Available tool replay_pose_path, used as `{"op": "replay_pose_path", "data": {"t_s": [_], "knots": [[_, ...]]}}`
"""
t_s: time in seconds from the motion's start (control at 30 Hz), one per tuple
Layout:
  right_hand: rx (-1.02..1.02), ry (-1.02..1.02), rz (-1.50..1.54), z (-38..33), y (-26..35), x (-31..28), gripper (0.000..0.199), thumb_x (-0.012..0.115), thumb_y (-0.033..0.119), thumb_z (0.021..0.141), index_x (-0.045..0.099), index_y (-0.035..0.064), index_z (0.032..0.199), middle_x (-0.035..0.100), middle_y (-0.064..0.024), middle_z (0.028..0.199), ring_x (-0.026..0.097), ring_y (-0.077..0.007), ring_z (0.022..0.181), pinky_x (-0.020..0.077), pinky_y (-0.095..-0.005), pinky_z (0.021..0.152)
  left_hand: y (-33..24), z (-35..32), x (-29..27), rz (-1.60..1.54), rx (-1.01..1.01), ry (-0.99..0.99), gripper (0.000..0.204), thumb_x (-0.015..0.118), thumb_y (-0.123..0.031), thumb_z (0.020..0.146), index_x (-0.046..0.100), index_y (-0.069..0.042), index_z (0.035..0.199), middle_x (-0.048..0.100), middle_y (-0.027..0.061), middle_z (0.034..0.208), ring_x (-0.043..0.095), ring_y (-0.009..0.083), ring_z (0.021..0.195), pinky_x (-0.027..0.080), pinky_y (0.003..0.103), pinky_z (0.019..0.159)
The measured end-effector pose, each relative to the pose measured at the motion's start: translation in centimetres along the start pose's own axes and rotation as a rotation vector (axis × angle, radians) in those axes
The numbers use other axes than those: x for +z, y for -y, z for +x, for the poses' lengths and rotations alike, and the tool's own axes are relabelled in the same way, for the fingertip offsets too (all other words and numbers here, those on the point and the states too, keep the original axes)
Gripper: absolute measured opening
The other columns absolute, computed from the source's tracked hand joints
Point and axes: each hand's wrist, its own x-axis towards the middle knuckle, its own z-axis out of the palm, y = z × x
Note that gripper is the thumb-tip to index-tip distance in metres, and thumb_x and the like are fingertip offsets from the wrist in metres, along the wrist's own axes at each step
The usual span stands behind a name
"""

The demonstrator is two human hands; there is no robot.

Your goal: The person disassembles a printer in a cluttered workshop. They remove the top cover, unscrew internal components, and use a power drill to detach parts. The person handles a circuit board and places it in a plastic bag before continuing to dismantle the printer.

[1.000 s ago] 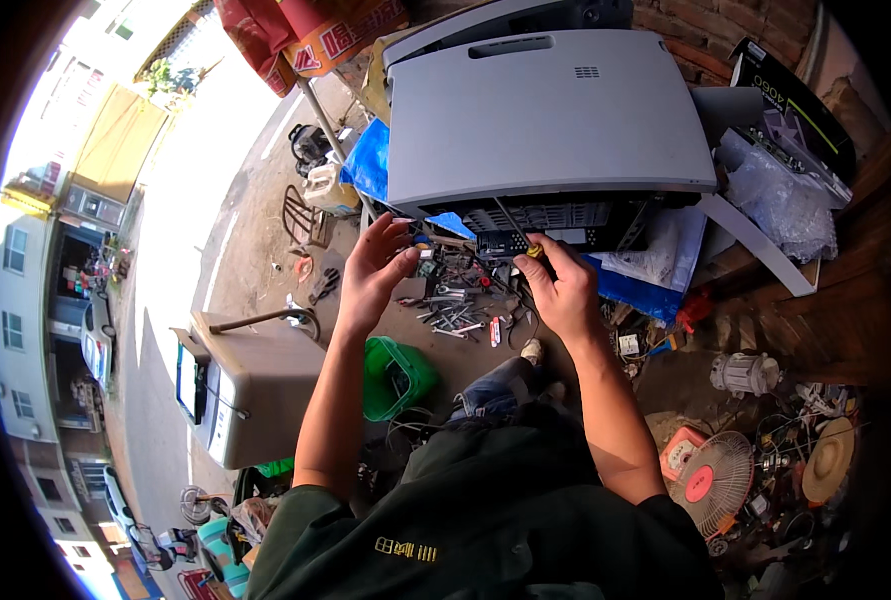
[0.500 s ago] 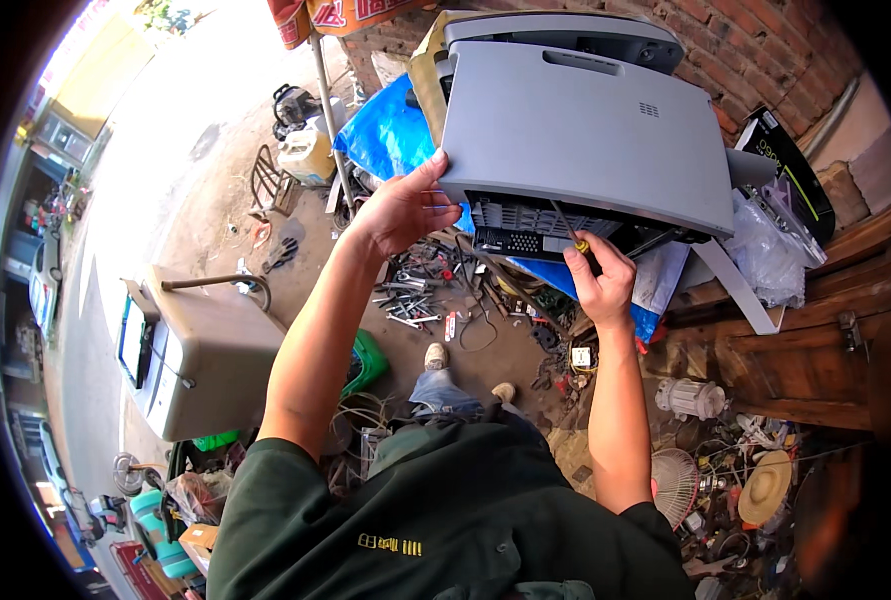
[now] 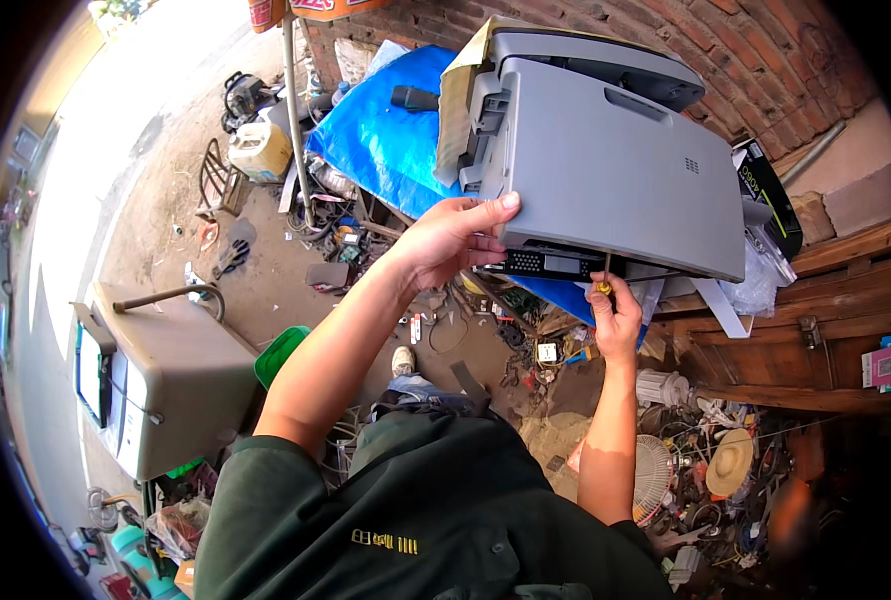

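A large grey printer (image 3: 620,165) stands in front of me at the upper right, its broad flat panel facing up. My left hand (image 3: 450,240) grips the panel's near left corner, thumb on top and fingers curled under the edge. Below that edge shows a black keypad strip (image 3: 540,263). My right hand (image 3: 617,318) pinches the yellow handle of a screwdriver (image 3: 604,287) at the front edge. The shaft points upward into the dark gap under the panel, and its tip is hidden.
Blue sheeting (image 3: 385,140) lies under and left of the printer, with a brick wall (image 3: 765,70) behind. A beige cabinet (image 3: 180,370) stands at left. Wooden boards (image 3: 785,345) are at right. Tools and scrap litter the ground, including a fan (image 3: 653,475) and a straw hat (image 3: 730,462).
The printer now sits further right in view and the gap below its panel looks narrower. The screwdriver has turned more upright. My left hand keeps hold of the corner.
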Motion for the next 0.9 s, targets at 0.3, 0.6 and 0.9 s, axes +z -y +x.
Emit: {"op": "replay_pose_path", "data": {"t_s": [0.3,0.6,0.9], "knots": [[0.031,-0.197,-0.074,-0.2,0.5,-0.9,0.036,0.069,0.033,0.090,0.064,-0.0034,0.092,0.058,-0.0026,0.083,0.051,-0.0121,0.074,0.0407,-0.0264,0.067,-0.2,1.4,-1.4,0.098,-0.045,0.106,0.079,0.081,-0.058,0.071,0.053,0.007,0.106,0.057,0.0104,0.092,0.061,0.0161,0.083,0.055,0.033,0.080],[-0.050,-0.313,-0.372,1.6,0.6,1.1,0.034,0.060,0.029,0.096,0.060,-0.0019,0.082,0.056,-0.0013,0.069,0.048,-0.0099,0.063,0.0372,-0.0264,0.058,1.1,1.5,-1.0,0.113,0.126,0.017,0.075,0.081,-0.064,0.068,0.055,0.004,0.086,0.058,0.0110,0.078,0.062,0.0154,0.071,0.055,0.030,0.062],[0.070,-0.291,-0.378,0.8,2.9,0.7,0.027,0.061,0.017,0.094,0.062,-0.0045,0.077,0.059,-0.0028,0.067,0.050,-0.0096,0.063,0.0399,-0.0263,0.059,2.2,3.4,-2.1,-0.427,-0.191,0.154,0.044,0.063,-0.048,0.093,0.057,-0.006,0.082,0.061,0.0052,0.070,0.061,0.0138,0.059,0.057,0.028,0.060]]}}
